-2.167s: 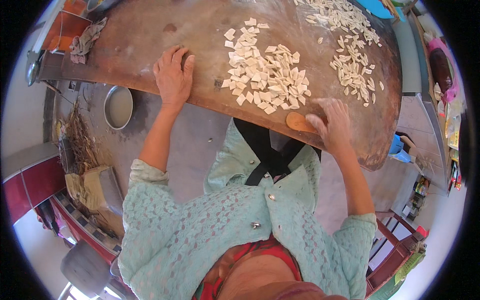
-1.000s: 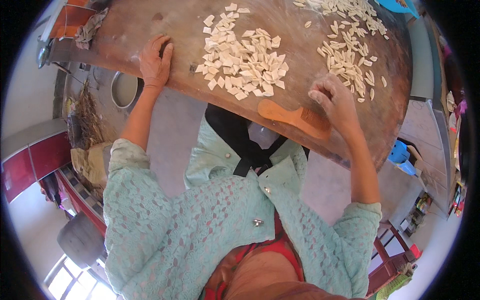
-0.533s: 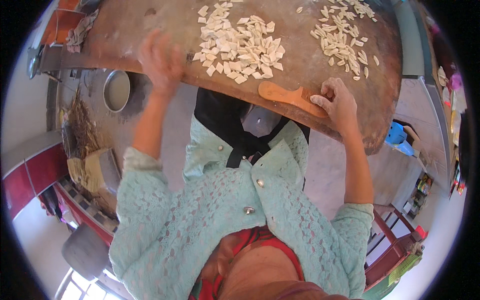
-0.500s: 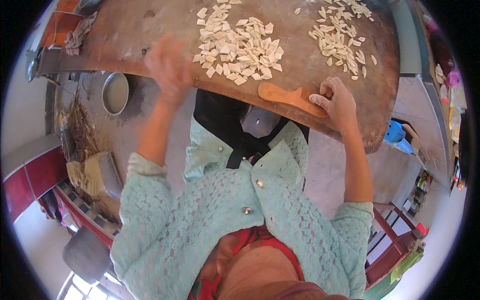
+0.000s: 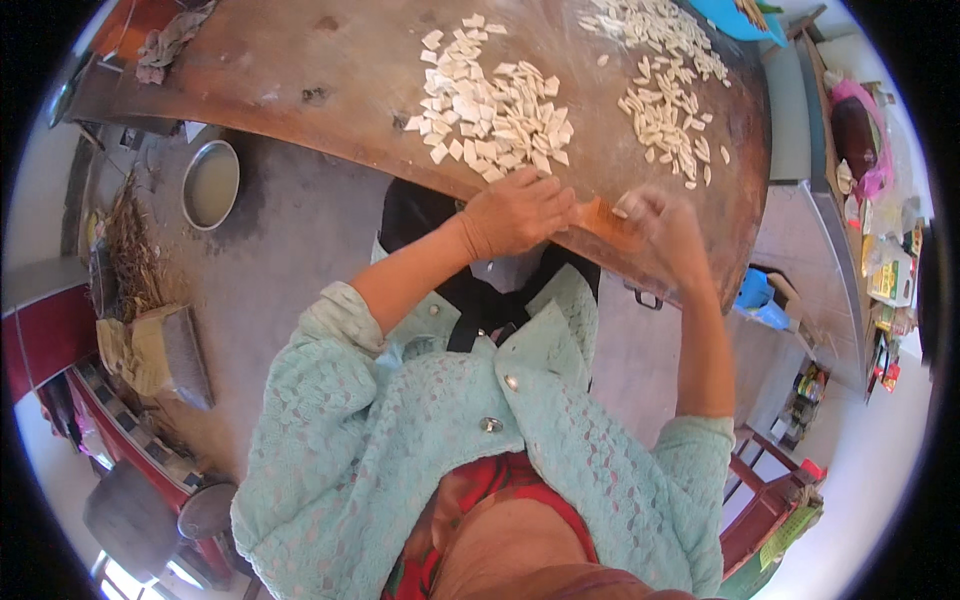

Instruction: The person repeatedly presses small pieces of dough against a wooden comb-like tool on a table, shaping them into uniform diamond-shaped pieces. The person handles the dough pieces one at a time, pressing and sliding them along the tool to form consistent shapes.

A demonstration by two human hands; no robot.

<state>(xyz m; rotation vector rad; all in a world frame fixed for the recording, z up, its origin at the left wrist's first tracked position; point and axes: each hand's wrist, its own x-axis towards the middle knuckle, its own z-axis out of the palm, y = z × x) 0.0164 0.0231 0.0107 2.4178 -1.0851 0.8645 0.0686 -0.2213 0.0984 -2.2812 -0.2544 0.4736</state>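
An orange comb point(image 5: 603, 222) lies at the near edge of the brown tabletop. My left hand point(image 5: 520, 212) is closed over its handle end, hiding that part. At the toothed end my right hand point(image 5: 655, 225) is slightly blurred, with fingers curled and a small pale spot at the fingertips, perhaps dough. Just beyond my left hand is a loose pile of flat, diamond-cut dough pieces point(image 5: 490, 110). Farther right lie ridged, curled dough pieces point(image 5: 668, 120), some scattered singly.
A grey cloth point(image 5: 170, 45) lies at the table's far left. Part of a blue basin point(image 5: 740, 22) shows at the far right. On the floor to the left are a round metal pan point(image 5: 210, 185) and dry brushwood point(image 5: 130, 240). A blue object point(image 5: 762, 298) sits low on the right.
My left hand has come right and down from above the table's left part onto the comb's handle. My right hand stays by the comb's teeth. The whole view has shifted slightly.
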